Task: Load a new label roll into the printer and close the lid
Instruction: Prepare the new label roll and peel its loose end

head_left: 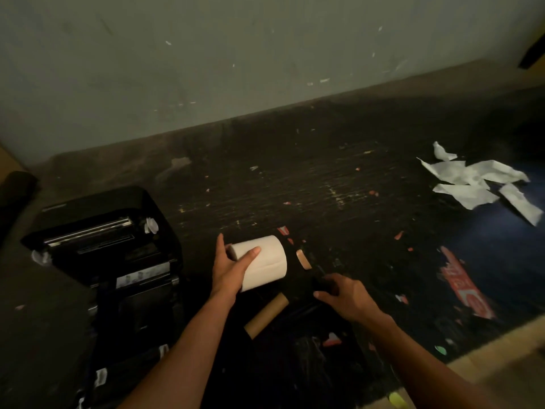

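Note:
A white label roll lies on its side above the dark worktop, held at its left end by my left hand, thumb and fingers wrapped around the core end. My right hand is just right of the roll, closed around a dark object that I cannot make out. The black label printer stands at the left with its lid tipped up and back, showing the metal bar and roller inside. An empty brown cardboard core lies on the worktop below the roll, between my forearms.
Torn white paper pieces lie at the far right. A red printed scrap and small red bits litter the dark worktop. A grey wall runs behind. A pale wooden edge borders the lower right.

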Demonstrator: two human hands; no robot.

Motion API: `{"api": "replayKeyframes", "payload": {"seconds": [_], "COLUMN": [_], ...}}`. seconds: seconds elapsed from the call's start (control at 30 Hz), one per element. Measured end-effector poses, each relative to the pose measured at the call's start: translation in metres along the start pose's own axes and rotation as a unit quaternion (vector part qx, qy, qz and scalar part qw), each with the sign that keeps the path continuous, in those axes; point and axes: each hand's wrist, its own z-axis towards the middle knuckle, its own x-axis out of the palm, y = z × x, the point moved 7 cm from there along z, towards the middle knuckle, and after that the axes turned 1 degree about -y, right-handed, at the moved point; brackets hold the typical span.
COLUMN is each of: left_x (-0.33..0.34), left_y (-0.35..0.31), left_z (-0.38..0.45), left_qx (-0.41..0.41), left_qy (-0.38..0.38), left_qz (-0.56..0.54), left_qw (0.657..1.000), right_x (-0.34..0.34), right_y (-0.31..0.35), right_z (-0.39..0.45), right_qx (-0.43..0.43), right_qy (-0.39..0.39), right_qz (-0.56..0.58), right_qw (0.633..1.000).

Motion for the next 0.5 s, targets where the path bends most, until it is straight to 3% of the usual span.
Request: {"api": "replayKeyframes", "payload": {"seconds": [0.23,0.5], "left_x": [-0.004,-0.006], "left_y": [0.006,0.015], "left_z": [-0.007,-0.014], "left_qx": [-0.01,-0.023], "left_qy": [-0.011,-0.001], "left_qz": [-0.028,-0.058], "left_qw": [0.999,0.998], "right_x": [0.003,-0.023], "right_y": [0.002,0.004], "right_z": [-0.008,-0.023], "right_qx": [-0.003,-0.035], "right_qy": [-0.033,-0.149], "right_qz": [0.072,0.132], "right_qw": [0.997,0.979]}}
